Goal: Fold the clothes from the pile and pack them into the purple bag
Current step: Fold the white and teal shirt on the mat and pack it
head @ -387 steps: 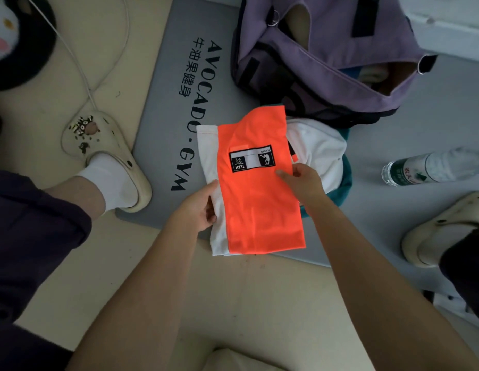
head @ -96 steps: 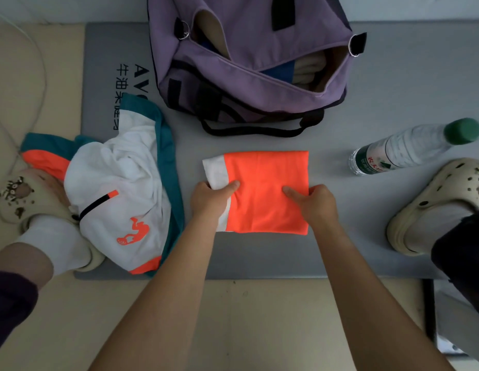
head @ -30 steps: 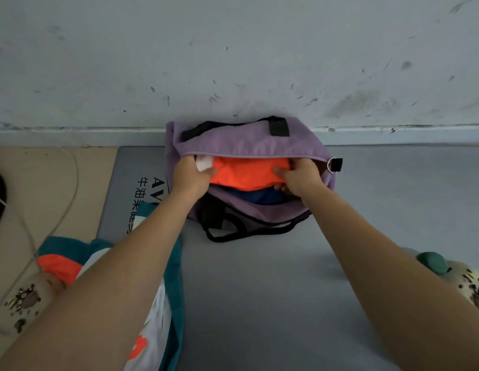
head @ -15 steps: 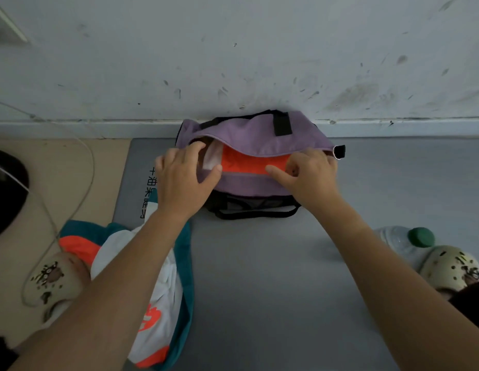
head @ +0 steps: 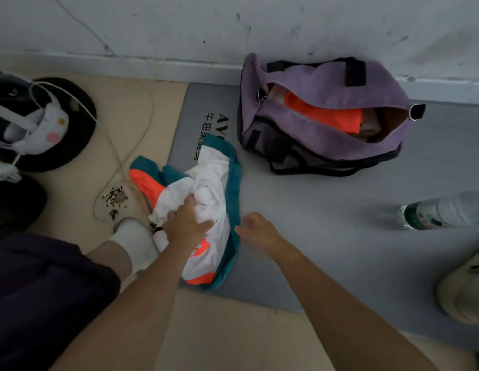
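On the crumpled white, teal and orange garment [head: 206, 207] at the left edge of the grey mat [head: 326, 223], the left hand [head: 186, 226] lies palm down, its fingers [head: 188, 203] curled into a bunched fold of the white cloth and gripping it. Just beside it, the right hand [head: 255, 228] hovers at the garment's teal border with fingers loosely bent and holding nothing; whether its fingertips touch the cloth I cannot tell. The garment lies unfolded, partly on the mat and partly over a cream clog [head: 117, 203] worn with a white sock [head: 136, 243] on the person's left foot. Beyond the hands, against the white wall [head: 233, 22], the purple bag [head: 321, 121] sits on the mat with its zip open, and a folded orange garment [head: 324, 115] shows inside on top of other cloth. Black printed letters [head: 211, 132] on the mat are partly covered by the loose garment. To the right a plastic water bottle [head: 441, 210] lies on its side on the mat, well apart from the bag, and another cream clog [head: 463, 293] shows at the right edge. At far left, on the beige floor [head: 219, 330], stand dark round objects [head: 45, 124] with a white cable [head: 131, 145] trailing past them.
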A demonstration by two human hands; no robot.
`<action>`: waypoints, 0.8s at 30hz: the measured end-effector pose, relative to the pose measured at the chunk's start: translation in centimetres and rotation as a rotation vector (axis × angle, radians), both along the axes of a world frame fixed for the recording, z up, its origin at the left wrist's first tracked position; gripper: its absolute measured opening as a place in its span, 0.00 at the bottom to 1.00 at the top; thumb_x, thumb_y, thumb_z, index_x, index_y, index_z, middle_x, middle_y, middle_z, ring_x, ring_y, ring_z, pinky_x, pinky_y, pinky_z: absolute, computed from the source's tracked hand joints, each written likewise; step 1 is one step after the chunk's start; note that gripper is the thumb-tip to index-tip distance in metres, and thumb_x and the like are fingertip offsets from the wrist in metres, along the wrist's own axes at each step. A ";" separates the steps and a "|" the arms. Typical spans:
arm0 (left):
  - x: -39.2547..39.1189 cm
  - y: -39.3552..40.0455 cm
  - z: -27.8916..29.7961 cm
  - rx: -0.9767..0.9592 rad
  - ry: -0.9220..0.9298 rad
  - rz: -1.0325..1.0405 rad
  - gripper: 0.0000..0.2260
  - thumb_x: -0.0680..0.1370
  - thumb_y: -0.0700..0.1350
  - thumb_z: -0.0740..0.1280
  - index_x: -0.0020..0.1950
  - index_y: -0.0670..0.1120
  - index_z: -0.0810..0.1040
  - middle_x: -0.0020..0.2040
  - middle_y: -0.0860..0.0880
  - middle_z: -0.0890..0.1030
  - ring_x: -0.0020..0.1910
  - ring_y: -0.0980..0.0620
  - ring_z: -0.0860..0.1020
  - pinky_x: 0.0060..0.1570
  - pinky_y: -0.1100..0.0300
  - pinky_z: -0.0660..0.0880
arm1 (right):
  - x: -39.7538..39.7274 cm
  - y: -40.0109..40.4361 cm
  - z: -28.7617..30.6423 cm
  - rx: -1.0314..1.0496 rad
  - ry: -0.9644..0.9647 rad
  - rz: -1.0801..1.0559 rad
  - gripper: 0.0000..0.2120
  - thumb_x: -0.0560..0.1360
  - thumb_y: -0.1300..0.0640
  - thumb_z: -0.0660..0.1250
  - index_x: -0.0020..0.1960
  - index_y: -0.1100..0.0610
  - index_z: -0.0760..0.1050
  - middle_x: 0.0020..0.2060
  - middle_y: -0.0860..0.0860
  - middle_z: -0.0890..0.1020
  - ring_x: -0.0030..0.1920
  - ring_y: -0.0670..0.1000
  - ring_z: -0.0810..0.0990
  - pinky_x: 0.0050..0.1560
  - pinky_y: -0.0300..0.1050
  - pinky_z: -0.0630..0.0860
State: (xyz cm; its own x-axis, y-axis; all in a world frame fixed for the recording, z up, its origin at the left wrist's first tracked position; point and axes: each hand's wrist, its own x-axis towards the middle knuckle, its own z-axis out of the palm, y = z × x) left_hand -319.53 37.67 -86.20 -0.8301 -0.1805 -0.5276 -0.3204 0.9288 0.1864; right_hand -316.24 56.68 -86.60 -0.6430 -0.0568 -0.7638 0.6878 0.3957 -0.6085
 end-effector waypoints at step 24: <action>4.5 10.7 25.5 0.986 -0.175 -0.209 0.08 0.75 0.45 0.73 0.45 0.42 0.79 0.34 0.49 0.76 0.31 0.54 0.72 0.32 0.64 0.70 | 7.0 13.9 25.3 -0.287 0.457 -0.457 0.07 0.76 0.54 0.71 0.52 0.55 0.81 0.46 0.55 0.86 0.46 0.55 0.85 0.42 0.47 0.81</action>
State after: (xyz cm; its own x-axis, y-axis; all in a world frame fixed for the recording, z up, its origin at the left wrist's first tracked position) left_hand -315.00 48.33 -60.72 -0.6922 0.5391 -0.4799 -0.2658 0.4277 0.8639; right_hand -309.26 70.54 -61.31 -0.9031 0.1367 -0.4070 0.3977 -0.0912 -0.9130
